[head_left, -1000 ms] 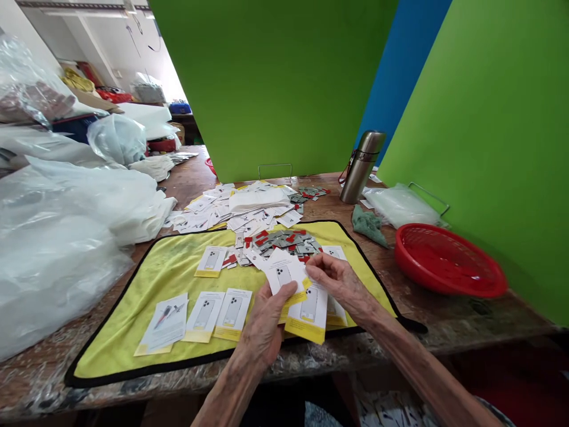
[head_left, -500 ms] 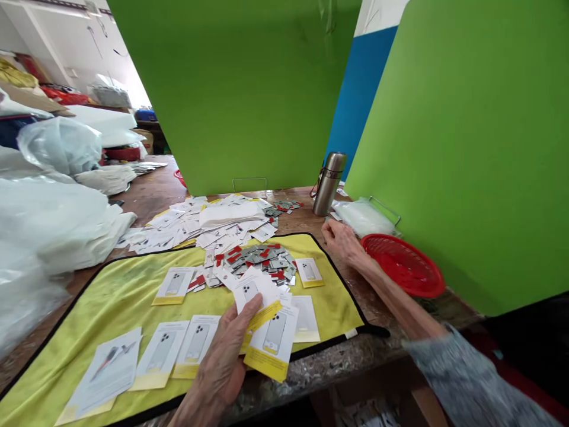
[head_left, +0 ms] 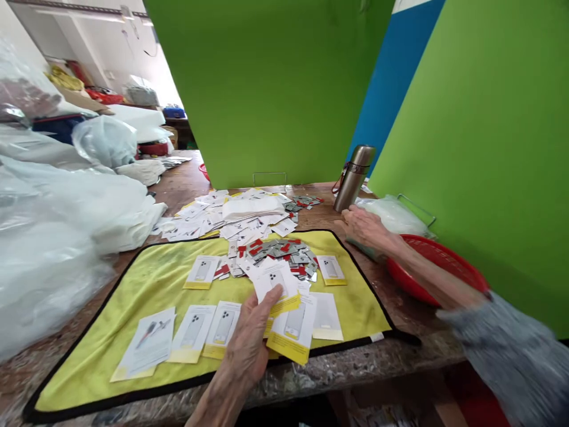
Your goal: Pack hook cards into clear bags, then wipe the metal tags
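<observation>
My left hand [head_left: 254, 332] grips a fanned bunch of cards [head_left: 291, 329], white with a yellow band and a phone printed on them, above the yellow cloth [head_left: 151, 290]. My right hand [head_left: 367, 228] is low over the wooden table, just in front of the steel thermos [head_left: 354, 178]. Its fingers are curled, and a dull green-grey thing [head_left: 362, 248] shows beneath it; I cannot make out what they hold. More phone cards [head_left: 192, 333] lie in a row on the cloth. Behind my left hand is a pile of small grey and red pieces [head_left: 284, 255].
Loose cards are heaped at the back around a white paper stack [head_left: 253, 207]. A red basket [head_left: 438, 264] stands to the right beside clear plastic bags [head_left: 393, 214]. Large plastic sacks [head_left: 66, 237] fill the left. Green panels [head_left: 275, 89] rise behind.
My view has swung left, so things sit further right. My right hand has shifted slightly, and the green-grey thing now shows under it. My left hand keeps its grip on the cards.
</observation>
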{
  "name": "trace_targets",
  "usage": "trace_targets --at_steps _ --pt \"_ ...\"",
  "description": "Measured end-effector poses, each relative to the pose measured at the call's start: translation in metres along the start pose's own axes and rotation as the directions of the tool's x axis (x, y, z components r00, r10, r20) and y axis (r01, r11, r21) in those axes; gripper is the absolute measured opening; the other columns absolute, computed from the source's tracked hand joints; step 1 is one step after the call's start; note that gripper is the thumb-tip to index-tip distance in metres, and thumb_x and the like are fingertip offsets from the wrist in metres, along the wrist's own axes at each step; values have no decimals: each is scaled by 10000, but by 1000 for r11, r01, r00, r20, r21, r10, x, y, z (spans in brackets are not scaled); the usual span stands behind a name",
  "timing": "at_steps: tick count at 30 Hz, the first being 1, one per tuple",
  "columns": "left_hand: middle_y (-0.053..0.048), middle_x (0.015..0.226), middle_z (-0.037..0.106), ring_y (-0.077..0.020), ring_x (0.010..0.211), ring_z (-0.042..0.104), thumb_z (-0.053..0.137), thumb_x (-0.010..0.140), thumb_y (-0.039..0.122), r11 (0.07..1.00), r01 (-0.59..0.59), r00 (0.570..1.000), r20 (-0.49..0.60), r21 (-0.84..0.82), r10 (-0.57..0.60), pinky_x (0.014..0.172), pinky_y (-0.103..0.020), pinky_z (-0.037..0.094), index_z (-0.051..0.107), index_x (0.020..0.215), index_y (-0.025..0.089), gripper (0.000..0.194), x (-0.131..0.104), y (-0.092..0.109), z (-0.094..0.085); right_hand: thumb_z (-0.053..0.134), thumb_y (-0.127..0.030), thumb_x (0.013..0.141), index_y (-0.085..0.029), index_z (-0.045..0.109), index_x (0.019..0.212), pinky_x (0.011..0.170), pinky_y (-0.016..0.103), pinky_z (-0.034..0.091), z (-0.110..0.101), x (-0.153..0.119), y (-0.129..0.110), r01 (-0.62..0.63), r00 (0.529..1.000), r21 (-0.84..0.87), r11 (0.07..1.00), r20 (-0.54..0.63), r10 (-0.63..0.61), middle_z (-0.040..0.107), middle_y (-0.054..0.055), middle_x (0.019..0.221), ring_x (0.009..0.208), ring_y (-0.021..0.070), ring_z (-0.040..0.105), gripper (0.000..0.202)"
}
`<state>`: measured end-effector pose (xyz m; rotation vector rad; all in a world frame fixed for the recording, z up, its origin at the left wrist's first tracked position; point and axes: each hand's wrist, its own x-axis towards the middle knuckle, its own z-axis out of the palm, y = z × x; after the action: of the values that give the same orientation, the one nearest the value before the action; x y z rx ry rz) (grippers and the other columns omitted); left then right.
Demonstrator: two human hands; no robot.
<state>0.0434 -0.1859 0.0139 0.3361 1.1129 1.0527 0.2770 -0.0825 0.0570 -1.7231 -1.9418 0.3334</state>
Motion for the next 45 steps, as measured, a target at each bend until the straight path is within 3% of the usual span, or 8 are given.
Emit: trace_targets --at_steps 3,7,15,20,25,33,38,45 --pt "-78 854 761 -169 628 709 669 796 193 1000 -27 997 72 -9 27 648 -268 580 643 1083 150 291 1 -3 -1 463 -496 919 -184 567 765 556 265 403 21 -28 -35 45 988 83 996 145 -57 570 -3 672 605 130 508 363" --pt "-91 915 760 -192 710 721 698 772 206 998 -65 984 163 -22 68 705 -284 581 625 1154 152 393 -1 -5 -2 624 -512 790 -204 471 764 522 236 335 60 -61 -61 -101 941 564 820 321 -105 492 -43 669 583 106 433 346" --pt "-102 927 760 -197 759 723 648 815 199 999 -51 993 107 -9 51 725 -279 580 618 1184 150 374 -5 -3 -6 542 -429 806 -224 456 851 475 236 285 77 -67 -65 -147 970 643 752 243 -18 460 -64 577 512 116 390 227" --pt "-96 962 756 -188 700 721 656 808 202 999 -50 993 108 2 50 667 -267 585 631 1164 162 359 -5 -5 -3 512 -454 806 -209 435 657 506 237 316 83 -67 -62 -93 994 648 756 104 32 416 -41 628 566 111 383 298" --pt "-85 869 765 -168 621 710 643 810 158 1000 -30 995 100 10 29 609 -244 580 662 1093 145 284 -8 -3 -3 512 -496 783 -203 445 673 508 230 323 61 -74 -46 -142 990 650 747 96 104 401 -44 624 561 105 371 319" --pt "-64 843 765 -145 559 692 657 796 143 999 -22 1000 3 31 22 503 -197 546 675 1033 161 239 -8 -1 -7 457 -439 840 -205 512 750 546 272 376 38 -139 18 -261 965 110 959 24 260 512 -9 608 565 159 489 256" --pt "-74 854 766 -158 596 703 659 791 149 999 -5 998 57 34 3 551 -219 560 680 1026 154 236 -7 -7 -2 438 -339 844 -178 546 1019 623 334 442 49 -151 8 -207 970 -285 936 -186 158 641 106 851 740 250 616 261" --pt "-117 937 758 -232 786 724 747 721 240 997 -34 975 220 73 17 668 -274 573 657 1093 137 396 -5 -12 3 490 -455 885 -209 528 1014 650 282 449 39 -105 -47 -107 988 390 914 143 55 615 26 827 739 171 570 281"
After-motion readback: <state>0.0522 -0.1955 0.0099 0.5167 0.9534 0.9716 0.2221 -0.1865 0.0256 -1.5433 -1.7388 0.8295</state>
